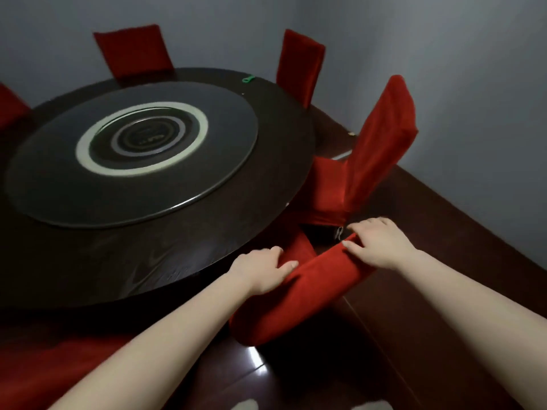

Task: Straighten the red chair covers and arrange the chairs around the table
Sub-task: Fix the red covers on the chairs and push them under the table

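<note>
Judging it midway: left hand (262, 273) and right hand (380, 244) each have a closed grip on the red fabric chair cover (310, 281) at the round dark table's (142, 261) five o'clock; the three-o'clock red-covered chair (381, 137) sits askew.

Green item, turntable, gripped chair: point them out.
green item (248, 79): head view, its middle.
turntable (225, 149): head view, bare glass near the rim.
gripped chair (319, 279): head view, red backrest top.

Turntable (207, 173) lay on the surface (118, 255); far-left chair (133, 51) and far-right chair (299, 63) stood behind it, right chair (381, 137) beside it, near chair (310, 279) before you.
</note>
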Demonstrator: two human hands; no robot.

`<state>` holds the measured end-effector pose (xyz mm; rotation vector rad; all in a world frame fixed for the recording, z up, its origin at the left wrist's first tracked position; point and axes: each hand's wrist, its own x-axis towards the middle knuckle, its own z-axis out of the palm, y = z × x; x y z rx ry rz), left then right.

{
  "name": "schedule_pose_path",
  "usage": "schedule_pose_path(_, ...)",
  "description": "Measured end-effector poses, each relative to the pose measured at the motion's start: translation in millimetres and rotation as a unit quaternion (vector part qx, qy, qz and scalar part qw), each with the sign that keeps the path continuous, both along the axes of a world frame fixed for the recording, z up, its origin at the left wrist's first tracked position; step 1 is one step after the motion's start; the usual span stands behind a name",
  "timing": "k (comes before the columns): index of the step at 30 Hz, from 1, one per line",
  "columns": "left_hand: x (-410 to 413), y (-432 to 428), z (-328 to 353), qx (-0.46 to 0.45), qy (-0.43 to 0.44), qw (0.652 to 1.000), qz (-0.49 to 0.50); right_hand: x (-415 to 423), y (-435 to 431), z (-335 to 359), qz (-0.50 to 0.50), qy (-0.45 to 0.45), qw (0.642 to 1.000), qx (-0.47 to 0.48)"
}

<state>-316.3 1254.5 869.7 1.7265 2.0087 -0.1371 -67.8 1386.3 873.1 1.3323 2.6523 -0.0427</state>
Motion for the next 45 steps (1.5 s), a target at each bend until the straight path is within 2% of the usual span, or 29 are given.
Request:
schedule_pose_path(3, 15.2, -15.9, -16.8, -0.01, -0.005, 0.995, 0.102, 1.8, 27.5, -24.5, 0.102, -0.053, 0.993, -0.017)
schedule_pose_path(6, 37.6, -34.3, -33.3, -0.036, -0.008, 0.981, 0.19, 9.2, 29.6, -42.7, 0.145, -0.031, 0.989, 0.017)
schedule_pose_path(10, 80.1, -53.2, -47.9, 0.059, 0.136, 0.957, 0.25, 10.7, 29.7, -43.9, 0.164, -0.007, 0.985, 0.042)
schedule_pose_path(13, 94.8, -51.5, -49.7, 0.04, 0.151, 0.942, 0.296, 16.7, 19.0, -46.1, 0.16, 0.006, 0.986, 0.042)
schedule_pose_path(15, 100.6, -54.5, -50.8, 0.025, 0.147, 0.943, 0.297, 30.7, 6.3, -52.1, 0.159, 0.027, 0.986, 0.044)
schedule_pose_path(19, 115.5, -82.6, -59.5, 0.12, 0.201, 0.951, 0.203, 61.6, -25.5, -66.2, 0.154, 0.085, 0.984, 0.04)
schedule_pose_path(23, 96.2, -66.7, -58.1, 0.196, 0.254, 0.914, 0.25, 43.3, -17.0, -61.9, 0.142, 0.096, 0.983, 0.067)
schedule_pose_path(31, 83.1, -35.6, -65.0, 0.259, 0.249, 0.894, 0.269, 25.9, 21.1, -60.4, 0.176, 0.111, 0.977, 0.053)
schedule_pose_path(35, 102.4, -7.5, -63.0, 0.294, 0.247, 0.879, 0.282, 24.5, 63.2, -59.0, 0.224, 0.156, 0.958, 0.084)
schedule_pose_path(41, 159.6, 54.7, -70.4, 0.28, 0.209, 0.889, 0.297, 56.5, 150.6, -63.9, 0.273, 0.148, 0.94, 0.139)
schedule_pose_path(45, 180.5, 79.3, -71.5, 0.278, 0.206, 0.886, 0.308, 66.2, 180.2, -66.0, 0.279, 0.164, 0.937, 0.135)
